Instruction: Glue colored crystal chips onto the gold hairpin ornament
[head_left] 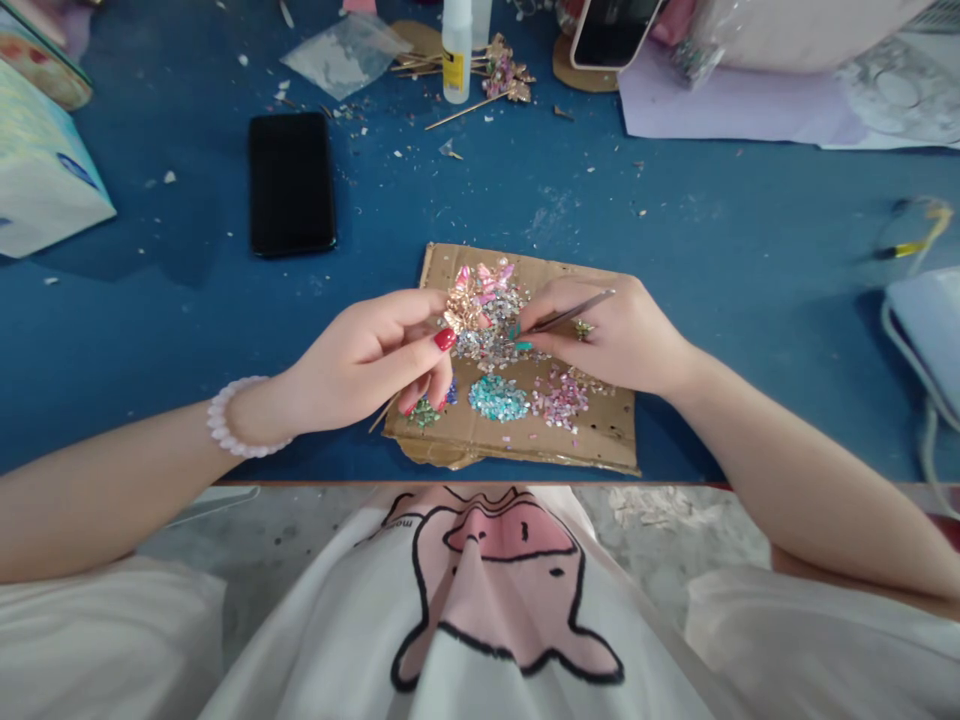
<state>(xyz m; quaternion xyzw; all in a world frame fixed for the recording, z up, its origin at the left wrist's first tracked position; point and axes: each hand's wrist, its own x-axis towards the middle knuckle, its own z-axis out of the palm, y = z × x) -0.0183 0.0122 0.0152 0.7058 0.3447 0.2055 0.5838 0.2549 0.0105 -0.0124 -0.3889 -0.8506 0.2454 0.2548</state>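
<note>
Between the thumb and fingers of my left hand [382, 350] is a gold ornament with pink, petal-like parts [463, 303]. A thin stick pokes out below that hand. My right hand [611, 330] pinches a pair of metal tweezers [574, 312], its fingertips close to the ornament's right side. Whether the tweezer tips hold anything is too small to tell. Both hands are over a piece of cardboard [517, 448]. On it lie silver rhinestones [487, 345], turquoise rhinestones [498, 398], pink rhinestones [561, 398] and green ones [424, 413], the last partly hidden by my left hand.
A black phone [292, 184] lies at the left behind the cardboard. Farther back stand a glue bottle [456, 60], several gold ornaments on sticks [510, 72] and a plastic bag [345, 50]. A tissue box [52, 170] is far left; a pale device with a cable [930, 320] sits far right.
</note>
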